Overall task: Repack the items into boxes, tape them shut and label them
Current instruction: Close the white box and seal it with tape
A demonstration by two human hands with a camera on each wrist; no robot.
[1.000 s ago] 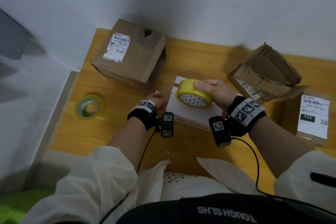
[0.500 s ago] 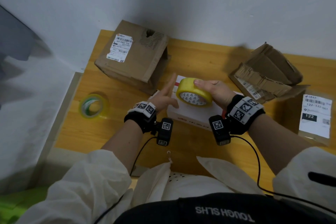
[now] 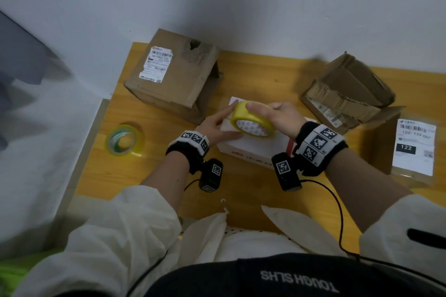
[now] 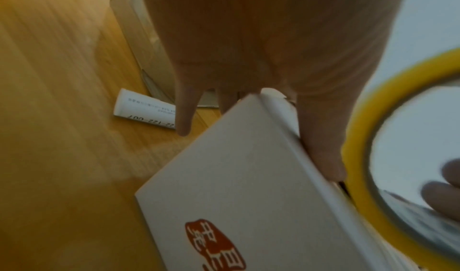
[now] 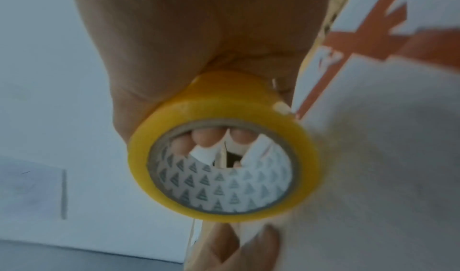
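A white box with red print lies flat in the middle of the wooden table. My right hand grips a yellow tape roll from above and holds it on edge over the box top. In the right wrist view the fingertips show through the roll's patterned core. My left hand lies with straight fingers on the box's left end, beside the roll. In the left wrist view its fingers stretch along the box edge, close to the yellow roll.
A labelled brown carton stands at the back left. A torn open carton sits back right. A flat parcel with a white label lies at the right edge. A second, green-cored tape roll lies at the left.
My left hand rose from beside the box, its forefinger pointing up half a second ago, and now lies flat on the box's left end. The right hand and roll barely moved.
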